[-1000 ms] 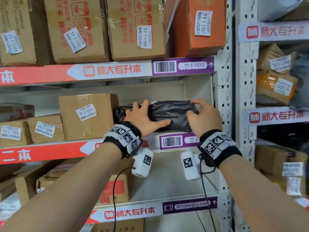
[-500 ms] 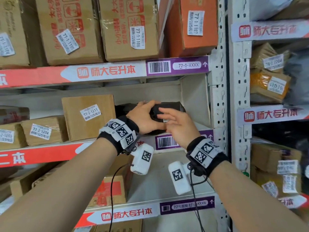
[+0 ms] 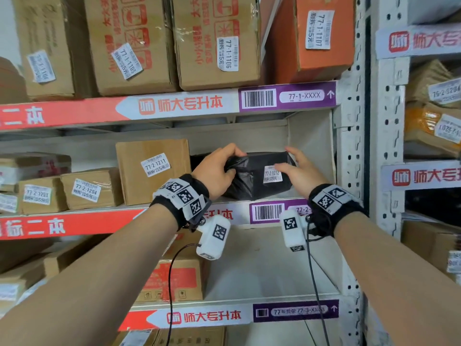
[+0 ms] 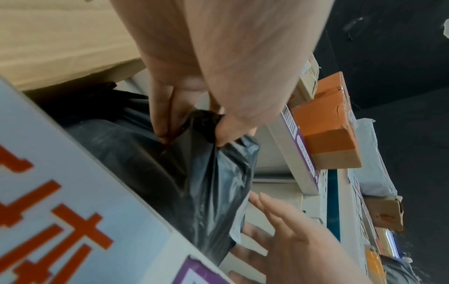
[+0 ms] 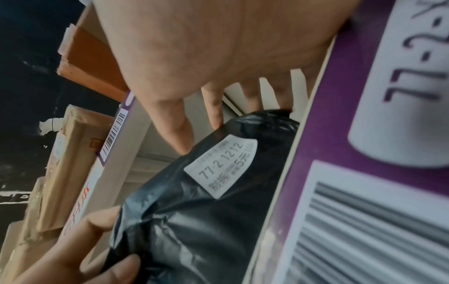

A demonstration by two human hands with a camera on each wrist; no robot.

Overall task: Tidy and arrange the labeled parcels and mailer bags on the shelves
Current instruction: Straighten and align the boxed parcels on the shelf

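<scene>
A black mailer bag (image 3: 252, 183) lies at the right end of the middle shelf (image 3: 239, 216), its white label 77-2-1212 (image 3: 272, 174) facing the front. My left hand (image 3: 233, 163) pinches a bunch of the bag's plastic at its upper left; the left wrist view shows fingers (image 4: 165, 119) and thumb squeezing the black mailer bag (image 4: 194, 182). My right hand (image 3: 287, 161) rests against the bag's right end with fairly straight fingers, thumb beside the label. In the right wrist view the fingertips (image 5: 216, 123) touch the black mailer bag (image 5: 206, 230) just above the label (image 5: 223, 165).
A brown box labelled 77-2-1211 (image 3: 153, 171) stands right against the bag's left side, with smaller boxes (image 3: 87, 189) further left. The white upright (image 3: 349, 146) closes the shelf on the right. Brown boxes and an orange box (image 3: 311, 36) fill the top shelf. Bare shelf (image 3: 262, 265) lies below.
The bag, lying lengthwise a second ago, now shows its labelled face to the front. My left hand has gone from flat to pinching it; my right hand moved inward, then back to its right end.
</scene>
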